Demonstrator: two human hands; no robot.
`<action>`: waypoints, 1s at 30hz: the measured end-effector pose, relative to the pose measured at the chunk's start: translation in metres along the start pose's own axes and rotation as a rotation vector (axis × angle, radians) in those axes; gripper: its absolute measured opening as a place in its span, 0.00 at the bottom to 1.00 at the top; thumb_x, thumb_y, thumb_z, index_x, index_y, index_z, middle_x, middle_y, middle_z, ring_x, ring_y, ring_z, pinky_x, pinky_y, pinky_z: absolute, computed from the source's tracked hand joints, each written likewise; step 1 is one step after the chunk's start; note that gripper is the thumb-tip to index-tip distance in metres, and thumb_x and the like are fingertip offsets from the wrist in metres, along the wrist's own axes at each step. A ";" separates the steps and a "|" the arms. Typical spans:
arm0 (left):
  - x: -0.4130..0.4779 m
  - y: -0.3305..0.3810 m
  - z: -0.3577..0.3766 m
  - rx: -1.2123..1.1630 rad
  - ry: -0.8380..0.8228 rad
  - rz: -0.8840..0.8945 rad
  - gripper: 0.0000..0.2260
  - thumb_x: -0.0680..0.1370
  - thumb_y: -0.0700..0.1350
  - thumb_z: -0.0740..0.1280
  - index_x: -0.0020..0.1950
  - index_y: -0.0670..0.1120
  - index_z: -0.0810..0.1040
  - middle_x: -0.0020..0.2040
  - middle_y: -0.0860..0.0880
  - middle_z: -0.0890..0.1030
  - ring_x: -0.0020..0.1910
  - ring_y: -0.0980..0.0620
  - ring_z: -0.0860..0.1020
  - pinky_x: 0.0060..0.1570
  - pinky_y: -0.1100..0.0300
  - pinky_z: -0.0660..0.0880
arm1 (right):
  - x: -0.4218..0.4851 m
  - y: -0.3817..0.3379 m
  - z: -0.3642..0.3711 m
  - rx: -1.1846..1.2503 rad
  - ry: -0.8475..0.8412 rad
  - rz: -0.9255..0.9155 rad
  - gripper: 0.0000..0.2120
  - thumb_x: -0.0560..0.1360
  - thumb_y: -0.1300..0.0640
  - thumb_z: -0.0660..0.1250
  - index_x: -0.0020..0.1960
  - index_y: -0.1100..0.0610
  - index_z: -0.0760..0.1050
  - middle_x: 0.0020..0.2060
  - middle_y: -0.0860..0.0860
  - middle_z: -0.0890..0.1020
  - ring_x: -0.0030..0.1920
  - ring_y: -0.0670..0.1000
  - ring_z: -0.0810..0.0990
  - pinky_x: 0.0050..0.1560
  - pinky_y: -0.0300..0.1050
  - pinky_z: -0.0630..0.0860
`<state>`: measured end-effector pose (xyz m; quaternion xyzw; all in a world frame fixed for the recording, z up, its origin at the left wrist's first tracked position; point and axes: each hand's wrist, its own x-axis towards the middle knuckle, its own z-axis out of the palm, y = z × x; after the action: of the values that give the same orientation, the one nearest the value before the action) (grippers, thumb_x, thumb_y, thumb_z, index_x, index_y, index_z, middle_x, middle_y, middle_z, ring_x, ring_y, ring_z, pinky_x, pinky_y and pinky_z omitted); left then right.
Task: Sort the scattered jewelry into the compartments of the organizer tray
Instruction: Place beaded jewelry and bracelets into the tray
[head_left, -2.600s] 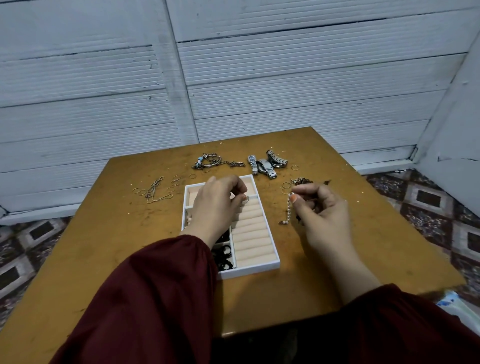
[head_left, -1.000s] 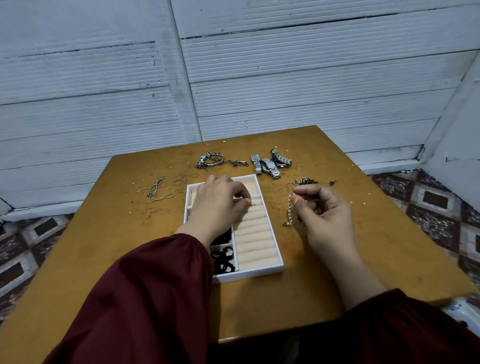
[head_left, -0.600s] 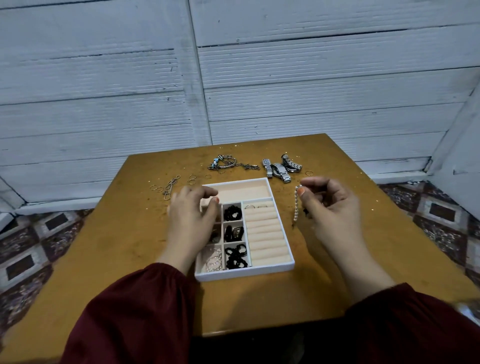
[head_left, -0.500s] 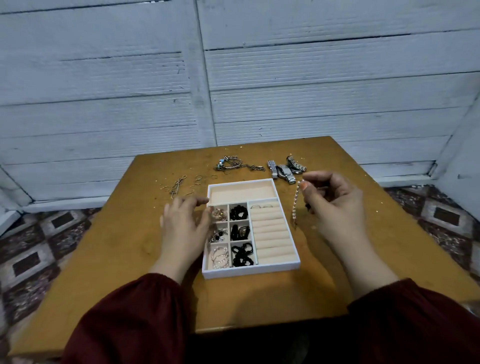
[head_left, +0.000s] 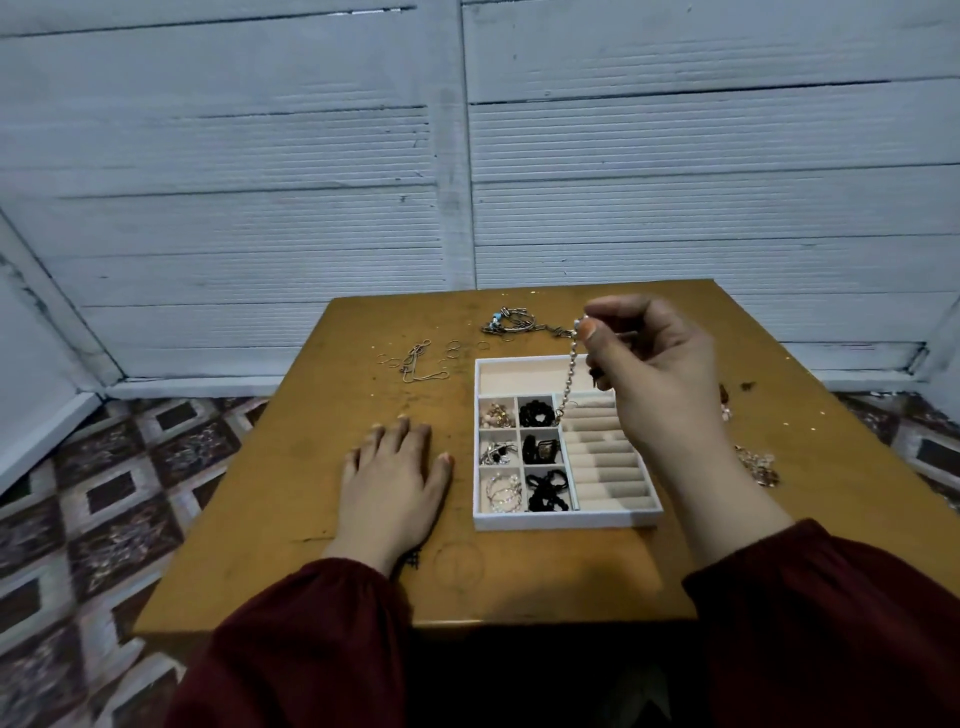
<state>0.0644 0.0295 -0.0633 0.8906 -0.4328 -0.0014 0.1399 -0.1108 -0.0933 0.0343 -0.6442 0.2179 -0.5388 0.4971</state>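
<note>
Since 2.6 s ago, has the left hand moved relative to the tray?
Yes. The left hand left the tray and now rests flat on the table, left of it.

The person wears a long-sleeved garment of dark maroon cloth. The left sleeve (head_left: 311, 639), at the near left, is loose and full and draws in to a gathered cuff at the wrist, with soft folds above it. The right sleeve (head_left: 831, 623), at the near right, is cut the same. The left hand (head_left: 392, 483) and right hand (head_left: 660, 364) are bare, their nails tinted orange.
</note>
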 end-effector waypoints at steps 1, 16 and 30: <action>0.000 0.000 0.000 -0.001 -0.001 0.000 0.24 0.80 0.61 0.51 0.75 0.54 0.60 0.77 0.52 0.58 0.76 0.49 0.54 0.72 0.48 0.51 | -0.001 -0.001 0.004 0.012 -0.006 -0.002 0.08 0.74 0.65 0.70 0.45 0.51 0.78 0.36 0.47 0.80 0.36 0.47 0.75 0.39 0.40 0.73; 0.000 -0.003 0.002 0.000 0.005 -0.002 0.25 0.80 0.61 0.51 0.75 0.54 0.59 0.78 0.52 0.57 0.76 0.49 0.53 0.72 0.49 0.50 | -0.018 0.017 0.044 0.004 -0.111 0.107 0.09 0.73 0.66 0.69 0.44 0.53 0.79 0.38 0.46 0.79 0.32 0.40 0.71 0.33 0.30 0.71; 0.000 -0.005 0.003 -0.012 0.016 -0.001 0.24 0.80 0.61 0.51 0.75 0.54 0.60 0.77 0.52 0.57 0.76 0.49 0.53 0.72 0.49 0.50 | -0.019 0.043 0.047 -0.133 -0.202 0.275 0.07 0.74 0.66 0.69 0.44 0.54 0.79 0.32 0.49 0.78 0.28 0.38 0.74 0.31 0.32 0.73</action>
<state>0.0679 0.0316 -0.0673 0.8899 -0.4314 0.0030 0.1485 -0.0634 -0.0759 -0.0090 -0.6905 0.2880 -0.3826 0.5420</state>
